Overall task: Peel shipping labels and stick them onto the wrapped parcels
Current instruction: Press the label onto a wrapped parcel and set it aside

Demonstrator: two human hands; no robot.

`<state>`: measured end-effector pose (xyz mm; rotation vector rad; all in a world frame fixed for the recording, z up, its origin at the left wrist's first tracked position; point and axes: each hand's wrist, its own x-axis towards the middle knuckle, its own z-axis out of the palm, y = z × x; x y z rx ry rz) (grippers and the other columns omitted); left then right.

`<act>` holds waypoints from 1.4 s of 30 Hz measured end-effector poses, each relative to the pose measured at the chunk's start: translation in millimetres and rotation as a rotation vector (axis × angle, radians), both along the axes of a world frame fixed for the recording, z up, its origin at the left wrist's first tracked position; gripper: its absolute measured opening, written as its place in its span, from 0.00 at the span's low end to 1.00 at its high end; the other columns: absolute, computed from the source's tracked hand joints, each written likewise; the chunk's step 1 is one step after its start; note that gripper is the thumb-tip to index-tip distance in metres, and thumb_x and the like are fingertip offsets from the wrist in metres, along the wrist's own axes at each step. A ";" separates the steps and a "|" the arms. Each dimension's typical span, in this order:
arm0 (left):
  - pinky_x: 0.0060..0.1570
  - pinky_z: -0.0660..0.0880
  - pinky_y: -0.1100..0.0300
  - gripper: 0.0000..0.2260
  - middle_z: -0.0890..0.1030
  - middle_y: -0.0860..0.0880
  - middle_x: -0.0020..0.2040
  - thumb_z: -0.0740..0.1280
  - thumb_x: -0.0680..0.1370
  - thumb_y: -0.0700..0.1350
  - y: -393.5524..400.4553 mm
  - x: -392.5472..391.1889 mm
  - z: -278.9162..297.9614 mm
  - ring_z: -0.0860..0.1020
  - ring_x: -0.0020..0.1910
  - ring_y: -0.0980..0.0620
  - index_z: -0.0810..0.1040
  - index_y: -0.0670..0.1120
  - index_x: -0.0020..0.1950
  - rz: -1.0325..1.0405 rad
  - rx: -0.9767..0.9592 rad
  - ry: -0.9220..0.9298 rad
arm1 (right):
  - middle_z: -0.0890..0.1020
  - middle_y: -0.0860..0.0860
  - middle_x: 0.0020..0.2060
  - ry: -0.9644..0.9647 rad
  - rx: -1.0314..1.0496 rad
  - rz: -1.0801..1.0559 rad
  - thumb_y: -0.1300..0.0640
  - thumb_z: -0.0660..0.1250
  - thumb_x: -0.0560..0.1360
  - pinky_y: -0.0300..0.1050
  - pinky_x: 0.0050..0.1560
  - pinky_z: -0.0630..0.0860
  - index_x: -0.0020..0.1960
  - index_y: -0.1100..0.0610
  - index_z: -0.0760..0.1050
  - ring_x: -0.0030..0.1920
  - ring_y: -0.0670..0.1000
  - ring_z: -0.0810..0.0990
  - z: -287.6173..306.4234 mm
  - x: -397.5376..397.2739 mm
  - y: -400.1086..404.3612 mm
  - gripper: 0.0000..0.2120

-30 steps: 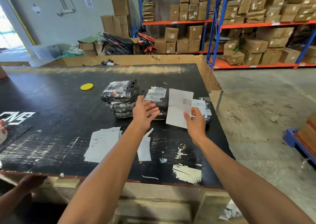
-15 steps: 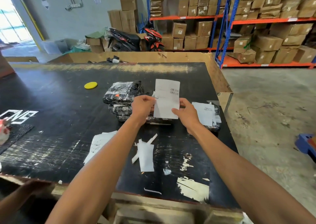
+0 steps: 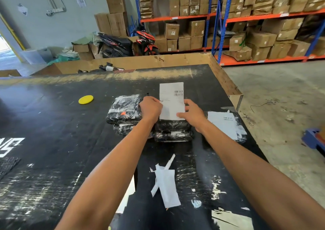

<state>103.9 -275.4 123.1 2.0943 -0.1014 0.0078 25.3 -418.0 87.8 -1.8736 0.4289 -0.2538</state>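
Both hands pinch one shipping label (image 3: 171,101) above the middle parcel stack (image 3: 173,130): the left hand (image 3: 150,108) at its nine o'clock edge, the right hand (image 3: 192,114) at five o'clock. It looks like the peeling step. Next, I'd say, split the backing and press the label onto the top parcel.

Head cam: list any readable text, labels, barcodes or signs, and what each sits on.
Nothing reads cleanly.
Shipping label, pinched between left hand and right hand: barcodes, print too small.
Label on the right parcel: barcode, print blurred.
Table, left edge: large white letters, cut off, unreadable.
Wall notice: too blurred.
Carton stickers on the shelves: too small.
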 end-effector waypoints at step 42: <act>0.62 0.71 0.47 0.15 0.79 0.38 0.62 0.56 0.79 0.33 -31.7 35.7 -55.8 0.75 0.63 0.38 0.76 0.37 0.63 -0.422 0.597 -0.320 | 0.74 0.36 0.70 0.040 -0.807 0.145 0.48 0.57 0.83 0.54 0.72 0.51 0.67 0.39 0.77 0.77 0.49 0.60 -33.7 29.8 -38.5 0.16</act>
